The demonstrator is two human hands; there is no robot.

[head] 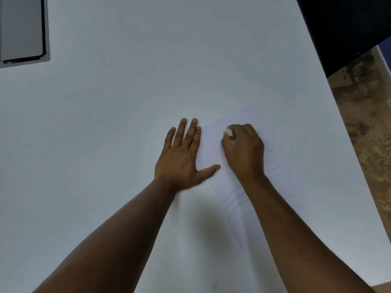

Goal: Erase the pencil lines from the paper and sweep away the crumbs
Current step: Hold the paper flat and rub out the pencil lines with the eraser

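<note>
— Both hands are down on the sheet, aren't they? How do they lie?

— Left hand [183, 156] lies flat, fingers straight and close together, thumb spread out to the side. Its index finger and thumb press on the left edge of the paper [213, 149]; the palm and the other fingers rest on the table [105, 123] beside it. It grips nothing.

— And the other?

— Right hand [243, 148] is curled, knuckles up, holding a small white eraser [229, 132] between thumb and fingers. Only the tip of the eraser shows, at the far left of the fist, low against the sheet. That hand is somewhat blurred.

— Where is the paper itself?

— Between and under the two hands, lying flat and turned at a slant to the table edge, nearer the right side of the table. The right hand and forearm cover its middle; the left hand is just beside it, touching its edge.

— Any marks on it?

— Faint curved pencil lines [238, 200] show near the right forearm, on the nearer part of the sheet, and a few fainter strokes beyond the right knuckles. I cannot make out crumbs.

— Anything further off?

— A grey panel [23, 30] is set into the far left corner of the table, a dark shape [342, 24] fills the far right corner, and mottled brown floor [366, 127] runs along the right.
</note>
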